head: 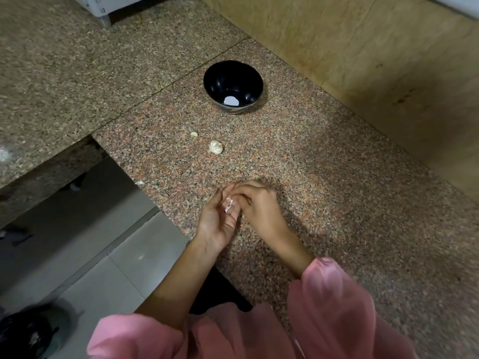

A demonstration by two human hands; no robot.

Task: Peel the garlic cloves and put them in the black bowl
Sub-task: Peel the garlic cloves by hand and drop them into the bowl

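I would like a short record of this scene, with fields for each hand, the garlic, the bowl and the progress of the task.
left hand: palm up, holds a garlic clove
right hand: fingers pinch at the same clove
black bowl: upright, far from the hands; no clove seen inside
garlic bulb: lies on the granite counter, between bowl and hands
loose clove: left of the bulb, untouched
progress: peeling under way, bowl not yet filled

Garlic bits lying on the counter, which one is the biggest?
The lumpy white garlic cluster in front of the black bowl. The single clove left of it and the white scrap at the counter edge are much smaller.
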